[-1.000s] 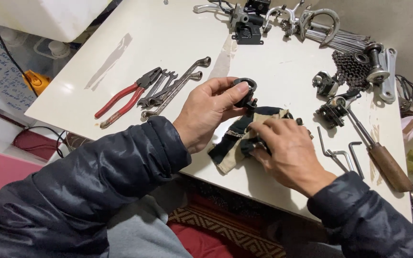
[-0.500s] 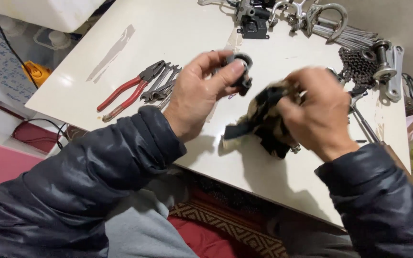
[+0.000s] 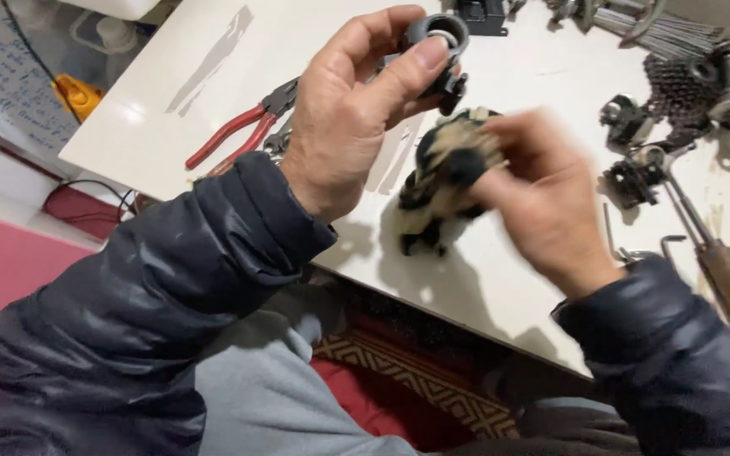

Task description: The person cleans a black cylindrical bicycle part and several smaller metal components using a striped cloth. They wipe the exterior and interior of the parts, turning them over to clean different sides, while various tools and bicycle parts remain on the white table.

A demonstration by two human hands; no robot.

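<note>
Dark metal part, grimy cloth rag, glossy white table.

A small dark metal ring-shaped part is sitting pinched in the left hand above the white flat table. The grimy beige-and-black rag is hanging at five o'clock of that part, bunched in the blurred right hand. Red-handled pliers are lying on the table at nine o'clock of the left hand. A wooden-handled tool is lying at three o'clock of the right hand, with a dark toothed sprocket cluster lying at one o'clock.
</note>
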